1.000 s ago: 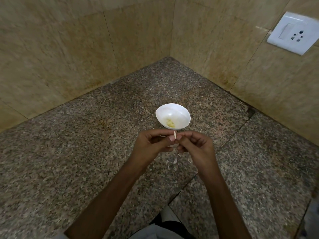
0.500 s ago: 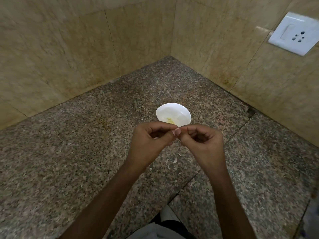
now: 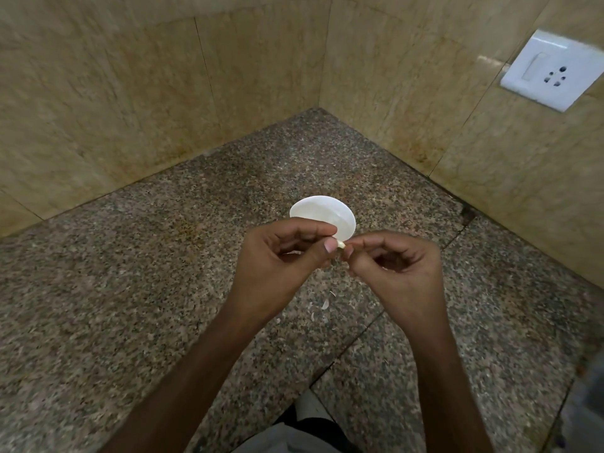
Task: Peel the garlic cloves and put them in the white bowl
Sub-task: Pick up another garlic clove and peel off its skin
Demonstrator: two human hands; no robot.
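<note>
1. Where the two bare hands meet, a small, pale cream garlic clove [image 3: 341, 245] is pinched between the thumb and curled forefinger of the left hand [image 3: 281, 256]. Only the clove's rounded tip pokes out to the right of the thumbnail.
2. The right hand [image 3: 398, 266] has its thumb and forefinger tips pressed together on that exposed tip. Whether they nip loose skin or the clove itself cannot be told. Its other fingers curl loosely toward the palm.
3. Both hands are held in the air above the counter, wrists angled in toward each other.
4. Just behind the clove stands a small round white bowl [image 3: 322, 212], its near side hidden by the left hand's fingers. The clove is in front of the bowl's near rim, not inside it.
5. Below the hands, a few thin whitish scraps of garlic skin [image 3: 325, 304] lie scattered on the speckled brown granite counter [image 3: 130, 289].
6. Beige marbled wall tiles [image 3: 98, 93] meet in a corner behind the bowl. A white plastic switch-and-socket plate [image 3: 552, 70] is set in the right-hand wall.
</note>
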